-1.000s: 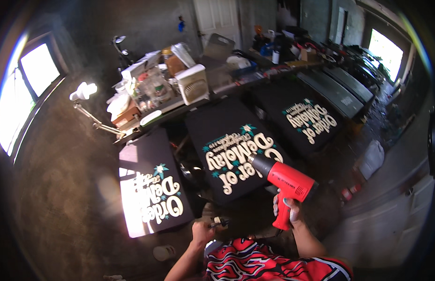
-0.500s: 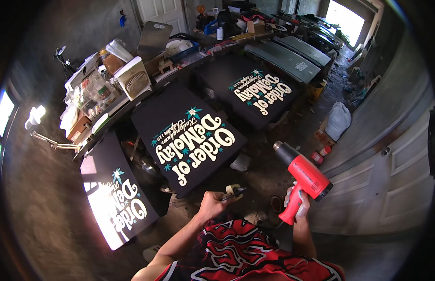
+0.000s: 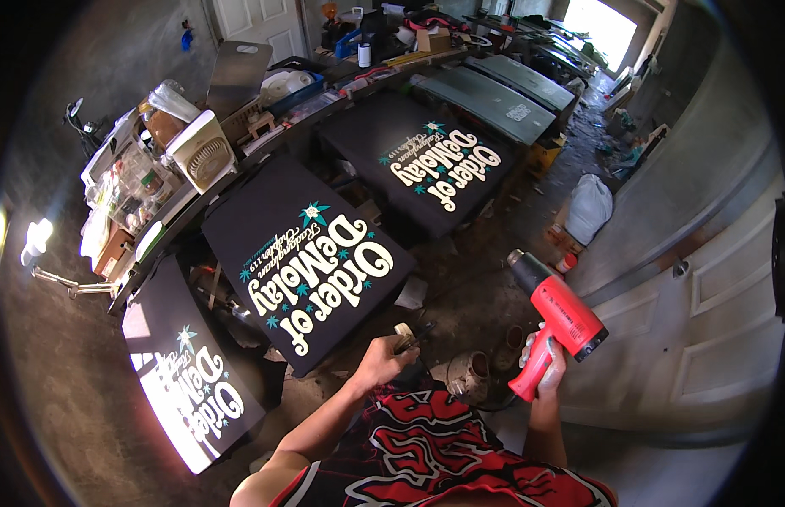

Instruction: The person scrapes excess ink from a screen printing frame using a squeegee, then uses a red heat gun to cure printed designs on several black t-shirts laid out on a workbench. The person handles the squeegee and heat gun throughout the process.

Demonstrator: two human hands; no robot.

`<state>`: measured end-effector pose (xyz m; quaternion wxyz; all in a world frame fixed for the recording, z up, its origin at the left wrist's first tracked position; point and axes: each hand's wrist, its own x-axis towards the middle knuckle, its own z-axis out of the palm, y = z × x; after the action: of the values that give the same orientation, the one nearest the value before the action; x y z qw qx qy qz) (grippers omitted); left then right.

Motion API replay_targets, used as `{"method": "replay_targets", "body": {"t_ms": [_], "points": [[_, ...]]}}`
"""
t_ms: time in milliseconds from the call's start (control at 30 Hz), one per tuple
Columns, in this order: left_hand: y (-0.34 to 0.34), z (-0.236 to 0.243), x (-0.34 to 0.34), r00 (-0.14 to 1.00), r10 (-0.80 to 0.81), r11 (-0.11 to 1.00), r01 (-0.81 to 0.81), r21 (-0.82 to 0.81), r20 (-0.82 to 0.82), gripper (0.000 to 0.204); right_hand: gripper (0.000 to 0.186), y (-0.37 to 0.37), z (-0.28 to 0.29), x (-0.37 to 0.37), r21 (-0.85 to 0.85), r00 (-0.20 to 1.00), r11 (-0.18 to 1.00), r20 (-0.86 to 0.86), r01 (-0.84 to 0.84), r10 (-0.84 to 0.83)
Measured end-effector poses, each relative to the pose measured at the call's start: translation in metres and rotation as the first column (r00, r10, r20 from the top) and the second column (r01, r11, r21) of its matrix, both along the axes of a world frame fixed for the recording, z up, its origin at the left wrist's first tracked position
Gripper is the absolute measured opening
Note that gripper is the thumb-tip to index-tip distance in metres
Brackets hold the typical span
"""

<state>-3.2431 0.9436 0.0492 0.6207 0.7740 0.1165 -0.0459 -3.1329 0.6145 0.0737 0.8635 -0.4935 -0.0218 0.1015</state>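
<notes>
My right hand (image 3: 553,365) is wrapped around the handle of a red heat gun (image 3: 566,314). Its dark nozzle with a metal tip points up and to the left, toward the shirts. Fingers closed, my left hand (image 3: 382,363) grips a small cream-coloured piece (image 3: 403,329) with a slim dark part; its exact kind is unclear. Just beyond that hand lies the middle black printed shirt (image 3: 240,207), flat, with cream lettering and teal leaves. Similar shirts lie to the left (image 3: 156,308), partly in bright sunlight, and farther back (image 3: 350,139).
A long bench behind the shirts carries a white fan-like box (image 3: 202,152), plastic containers and tools. Grey-green panels (image 3: 485,101) lie beyond the far shirt. A lit lamp (image 3: 38,241) stands at left. On the right are a white sack (image 3: 589,209) and a panelled door (image 3: 730,317).
The view has shifted, so the shirts and bench sit farther left. My left hand has turned, with the cream piece now more upright. The heat gun remains in my right hand.
</notes>
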Motion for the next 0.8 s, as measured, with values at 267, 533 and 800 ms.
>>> {"method": "replay_targets", "body": {"t_ms": [267,533,800], "points": [[-0.002,-0.017,0.073,0.996,-0.063,0.994,0.058,0.09,0.058,0.032,0.043,0.028,-0.003,0.109,0.019,0.997,0.996,0.0,-0.083,0.083],[-0.007,-0.005,0.166,0.993,-0.1,0.98,0.109,0.169,-0.063,0.03,0.044,0.05,0.004,0.213,-0.012,0.992,0.992,-0.015,-0.123,0.123],[-0.008,0.017,0.236,0.984,-0.129,0.969,0.151,0.194,-0.122,0.037,0.046,0.041,-0.004,0.259,0.025,0.995,0.999,-0.093,-0.03,0.032]]}}
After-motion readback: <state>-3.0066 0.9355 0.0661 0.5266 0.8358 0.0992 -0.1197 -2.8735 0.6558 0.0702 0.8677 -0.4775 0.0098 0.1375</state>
